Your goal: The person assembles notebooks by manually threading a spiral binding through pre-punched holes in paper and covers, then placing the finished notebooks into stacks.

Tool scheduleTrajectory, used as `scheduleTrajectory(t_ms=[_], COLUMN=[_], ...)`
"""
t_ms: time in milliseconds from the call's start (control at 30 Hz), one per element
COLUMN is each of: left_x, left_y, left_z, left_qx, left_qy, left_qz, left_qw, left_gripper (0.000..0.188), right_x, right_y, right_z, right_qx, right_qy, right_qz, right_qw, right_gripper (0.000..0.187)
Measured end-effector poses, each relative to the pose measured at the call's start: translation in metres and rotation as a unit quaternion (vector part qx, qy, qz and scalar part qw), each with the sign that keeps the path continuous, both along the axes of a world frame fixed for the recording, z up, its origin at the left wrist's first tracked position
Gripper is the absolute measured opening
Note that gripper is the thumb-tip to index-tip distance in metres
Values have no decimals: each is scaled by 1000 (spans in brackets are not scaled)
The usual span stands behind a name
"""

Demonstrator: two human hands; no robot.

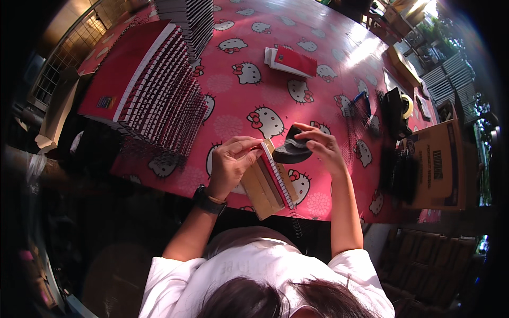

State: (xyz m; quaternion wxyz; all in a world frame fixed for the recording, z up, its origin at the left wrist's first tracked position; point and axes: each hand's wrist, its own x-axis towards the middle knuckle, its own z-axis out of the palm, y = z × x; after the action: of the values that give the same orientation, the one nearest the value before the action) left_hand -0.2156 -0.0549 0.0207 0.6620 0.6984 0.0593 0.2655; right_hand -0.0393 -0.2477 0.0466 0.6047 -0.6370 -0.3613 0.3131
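My left hand [233,161], with a dark watch [208,201] on the wrist, pinches the upper end of a narrow red-and-white notebook [276,175]. That notebook stands spine up in a slotted wooden block [258,192] near the table's front edge, with white marks spaced along its spine. In my right hand [324,147] is a black, rounded tool [291,150], whose exact kind I cannot make out; fingers and thumb close on its upper side. It hovers just right of the notebook's upper end. A dark wire coil [297,228] hangs below the notebook's lower end.
Tall stacks of red spiral notebooks [127,69] and white-edged ones [185,24] rise at the left. Small red booklets [292,61] lie farther back on the pink patterned tablecloth [222,82]. Rightward are blue-handled scissors or pliers [361,97], a tape roll [406,106] and a cardboard box [432,167].
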Motion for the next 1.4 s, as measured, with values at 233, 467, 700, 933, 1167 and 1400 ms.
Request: scheduleTrajectory(t_ms=[233, 467, 700, 933, 1167, 1400], left_x=[-1, 3, 18, 18, 30, 20], left_y=[-6, -17, 7, 23, 23, 25], left_z=[-4, -8, 31, 29, 21, 28], left_qx=[-107, -68, 221, 107, 69, 116], left_qy=[-7, -79, -69, 33, 66, 41], left_qz=[-120, -28, -153, -183, -249, -212], left_qw=[987, 994, 961, 977, 964, 970], left_gripper=[42, 39, 22, 25, 26, 26], right_x=[-30, -32, -27, -32, -46, -40], right_y=[4, -3, -17, -18, -20, -14], right_z=[7, -2, -17, -40, -37, -28], right_qx=[-148, -207, -168, -96, -157, -110], right_qy=[-276, -321, -371, -343, -395, -293], right_qz=[-54, 7, -80, -163, -181, -196], right_qw=[948, 924, 910, 920, 887, 929], right_gripper=[57, 84, 82, 75, 73, 69])
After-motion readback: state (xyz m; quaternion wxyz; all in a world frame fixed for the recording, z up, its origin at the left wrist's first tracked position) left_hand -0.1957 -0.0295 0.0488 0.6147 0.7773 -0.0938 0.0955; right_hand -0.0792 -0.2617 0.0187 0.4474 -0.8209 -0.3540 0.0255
